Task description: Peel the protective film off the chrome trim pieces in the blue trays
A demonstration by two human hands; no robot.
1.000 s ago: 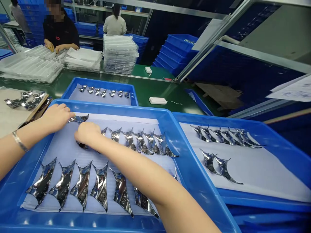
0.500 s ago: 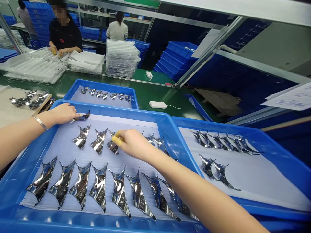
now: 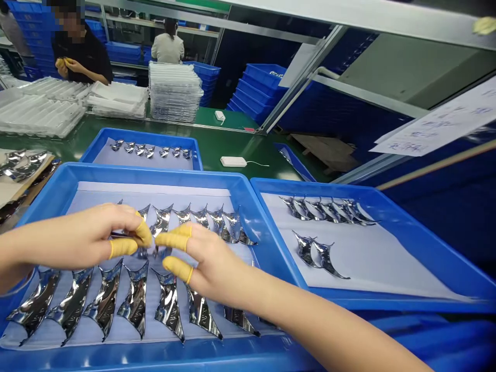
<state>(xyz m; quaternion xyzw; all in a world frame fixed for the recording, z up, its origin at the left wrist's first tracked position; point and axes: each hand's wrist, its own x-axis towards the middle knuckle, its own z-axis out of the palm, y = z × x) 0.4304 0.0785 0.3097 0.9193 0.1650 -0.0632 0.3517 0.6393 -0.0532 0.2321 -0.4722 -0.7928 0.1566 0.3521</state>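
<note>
Wearing yellow finger cots, my left hand [image 3: 104, 232] is over the middle of a blue tray [image 3: 166, 177], thumb and fingers closed on a shiny chrome trim piece [image 3: 142, 252] that they mostly hide. My right hand [image 3: 205, 258] faces it, its fingertips close to that piece and its thumb held apart; whether they touch it I cannot tell. Behind the hands runs a row of small curved chrome pieces [image 3: 199, 214], partly covered. In front, larger pointed chrome pieces [image 3: 133, 299] lie in a row on the white liner [image 3: 217, 253].
To the right, another blue tray [image 3: 387, 258] holds more chrome pieces. A smaller blue tray [image 3: 143, 133] is behind, near a white box with a cord [image 3: 233, 161]. Chrome pieces on cardboard [image 3: 23, 165] lie left. Stacked clear trays [image 3: 174, 93] and a co-worker [image 3: 79, 51] are beyond.
My left hand has come from the tray's back left corner to its middle with the chrome piece. My right hand has left the small row and moved toward the left hand. The view has shifted right.
</note>
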